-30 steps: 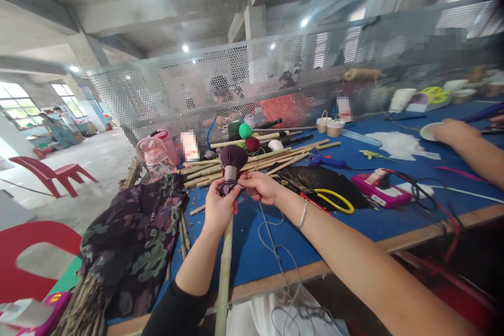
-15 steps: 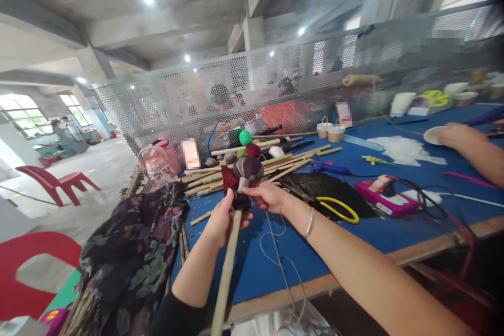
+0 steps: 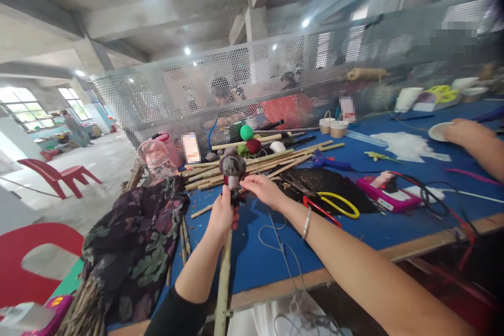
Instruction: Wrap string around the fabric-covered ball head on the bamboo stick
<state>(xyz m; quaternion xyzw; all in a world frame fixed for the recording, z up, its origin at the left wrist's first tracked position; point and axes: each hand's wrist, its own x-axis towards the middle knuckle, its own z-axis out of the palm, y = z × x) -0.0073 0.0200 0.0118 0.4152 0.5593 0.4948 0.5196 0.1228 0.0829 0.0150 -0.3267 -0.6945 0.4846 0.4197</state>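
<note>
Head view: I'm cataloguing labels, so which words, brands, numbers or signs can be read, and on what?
No text is readable.
Magenta-and-white rectangular power strip: pale label, too small.
Magenta plastic box, lower left: orange mark, too blurred.
Left pale upright card, right pale upright card: both pixelated.

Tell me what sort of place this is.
Probably a handicraft workshop: a long blue worktable holds a pile of pale sticks and what looks like a blue glue gun.
</note>
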